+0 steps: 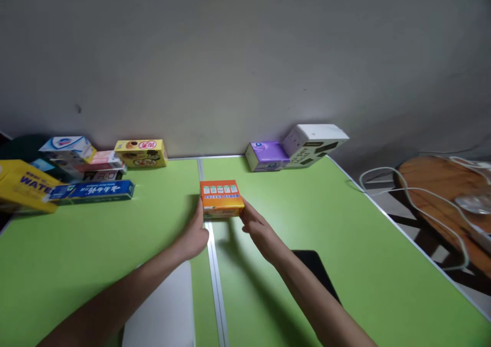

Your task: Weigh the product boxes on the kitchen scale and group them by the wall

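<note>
An orange box [222,198] with a row of small white-and-green pictures on top is gripped between my two hands, over the seam in the middle of the green table [268,234]. My left hand [195,234] presses against the box's left side. On its right side, the fingers of my right hand [261,229] hold the near corner, partly hidden by the box. Whether the box rests on the table or hangs just above it, I cannot tell.
Far left stand a yellow box [26,186], a blue toothpaste box [92,192], stacked cartons [69,150] and a yellow snack box [141,153]. By the wall are a purple pack [267,156] and a white box [314,145]. A silver slab [164,306] and black slab [316,270] lie nearby.
</note>
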The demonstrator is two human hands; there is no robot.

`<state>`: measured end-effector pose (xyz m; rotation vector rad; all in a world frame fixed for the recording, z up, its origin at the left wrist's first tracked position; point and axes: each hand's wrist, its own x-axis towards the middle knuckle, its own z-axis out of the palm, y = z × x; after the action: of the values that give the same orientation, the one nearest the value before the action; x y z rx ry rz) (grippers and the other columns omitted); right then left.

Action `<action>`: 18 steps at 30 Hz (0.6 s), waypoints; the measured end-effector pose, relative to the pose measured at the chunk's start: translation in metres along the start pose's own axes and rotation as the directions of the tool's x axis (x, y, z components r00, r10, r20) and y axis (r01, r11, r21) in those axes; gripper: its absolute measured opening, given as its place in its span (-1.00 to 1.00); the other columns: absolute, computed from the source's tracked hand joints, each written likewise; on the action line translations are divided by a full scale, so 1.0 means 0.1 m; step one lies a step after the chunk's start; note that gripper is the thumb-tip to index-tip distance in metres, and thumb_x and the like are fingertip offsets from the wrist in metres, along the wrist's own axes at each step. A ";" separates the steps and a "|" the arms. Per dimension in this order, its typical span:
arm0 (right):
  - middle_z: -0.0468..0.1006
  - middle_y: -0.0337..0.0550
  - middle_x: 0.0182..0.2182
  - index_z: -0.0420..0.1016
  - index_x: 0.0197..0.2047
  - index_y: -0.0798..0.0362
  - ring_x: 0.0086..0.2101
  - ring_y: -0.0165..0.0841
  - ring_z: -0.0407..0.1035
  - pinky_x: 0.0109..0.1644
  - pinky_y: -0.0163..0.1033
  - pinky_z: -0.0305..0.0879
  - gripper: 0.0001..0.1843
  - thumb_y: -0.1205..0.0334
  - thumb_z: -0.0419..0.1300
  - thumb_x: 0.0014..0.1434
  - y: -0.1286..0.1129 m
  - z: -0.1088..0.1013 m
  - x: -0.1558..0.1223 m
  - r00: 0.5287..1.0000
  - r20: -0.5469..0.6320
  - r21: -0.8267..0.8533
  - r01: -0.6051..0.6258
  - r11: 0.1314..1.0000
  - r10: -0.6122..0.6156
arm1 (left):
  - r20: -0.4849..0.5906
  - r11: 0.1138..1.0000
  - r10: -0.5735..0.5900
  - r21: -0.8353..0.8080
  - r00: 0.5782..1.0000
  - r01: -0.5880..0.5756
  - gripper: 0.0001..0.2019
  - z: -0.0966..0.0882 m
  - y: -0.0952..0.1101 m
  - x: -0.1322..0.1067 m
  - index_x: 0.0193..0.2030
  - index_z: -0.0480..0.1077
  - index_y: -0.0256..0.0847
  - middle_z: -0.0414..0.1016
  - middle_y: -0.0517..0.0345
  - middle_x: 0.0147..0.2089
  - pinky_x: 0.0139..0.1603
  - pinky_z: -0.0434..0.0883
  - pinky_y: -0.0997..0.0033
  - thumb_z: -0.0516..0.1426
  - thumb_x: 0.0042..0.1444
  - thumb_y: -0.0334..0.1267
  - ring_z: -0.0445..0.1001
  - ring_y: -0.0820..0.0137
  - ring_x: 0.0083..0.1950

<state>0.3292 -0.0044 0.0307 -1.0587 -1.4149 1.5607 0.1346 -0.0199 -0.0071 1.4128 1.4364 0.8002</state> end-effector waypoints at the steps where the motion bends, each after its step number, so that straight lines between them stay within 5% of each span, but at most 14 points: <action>1: 0.18 -0.30 0.30 0.12 0.29 -0.10 0.29 -0.22 0.01 0.34 0.05 -0.08 -0.09 0.39 -0.01 -0.22 -0.04 0.11 -0.16 1.000 0.028 0.009 -0.011 1.000 0.010 | 0.017 0.998 -0.061 -0.002 0.998 0.061 -0.12 -0.09 0.01 -0.26 0.43 -0.22 -0.15 0.07 -0.07 0.39 0.30 0.13 -0.03 -0.03 -0.08 -0.59 0.11 0.09 0.36; 6: -0.08 -0.36 0.38 -0.08 0.37 -0.14 0.35 -0.25 -0.27 0.38 0.02 -0.29 -0.05 0.33 0.09 -0.11 -0.09 0.84 -0.89 0.992 0.117 0.096 -0.062 0.993 0.051 | 0.003 0.988 -0.152 -0.019 0.988 0.152 -0.17 -0.55 0.12 -1.43 0.43 -0.24 -0.09 -0.06 0.10 0.44 0.38 -0.13 -0.04 -0.08 0.00 -0.56 -0.08 0.18 0.43; 10: -0.17 -0.40 0.39 -0.21 0.40 -0.15 0.36 -0.28 -0.32 0.39 -0.04 -0.32 -0.07 0.30 0.09 0.01 0.08 1.40 -1.35 0.983 0.119 0.144 -0.157 0.977 0.141 | -0.052 0.947 -0.316 -0.072 0.947 0.312 -0.24 -0.73 -0.01 -2.11 0.42 -0.20 -0.06 -0.14 0.22 0.46 0.41 -0.19 0.02 -0.12 0.07 -0.53 -0.20 0.23 0.46; 14: -0.19 -0.42 0.40 -0.25 0.41 -0.18 0.36 -0.29 -0.36 0.38 -0.07 -0.32 -0.10 0.26 0.08 0.06 0.25 1.65 -1.58 0.973 0.119 0.104 -0.208 0.973 0.196 | -0.044 0.933 -0.343 -0.132 0.938 0.335 -0.24 -0.72 -0.31 -2.47 0.42 -0.22 -0.01 -0.18 0.26 0.47 0.42 -0.20 0.05 -0.09 0.09 -0.51 -0.16 0.23 0.45; 18: -0.18 -0.37 0.40 -0.22 0.40 -0.17 0.36 -0.25 -0.30 0.38 -0.06 -0.26 -0.11 0.21 0.11 0.07 0.35 1.72 -1.64 0.974 0.103 0.071 -0.211 0.975 0.203 | -0.029 0.935 -0.278 -0.237 0.960 0.264 -0.22 -0.64 -0.49 -2.53 0.42 -0.23 -0.03 -0.14 0.22 0.46 0.42 -0.15 0.07 -0.07 0.07 -0.51 -0.12 0.20 0.45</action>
<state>0.2285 -0.2218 0.0165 -1.1251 -1.3246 1.8244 0.0319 -0.2635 0.0140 0.9949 1.4933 0.8087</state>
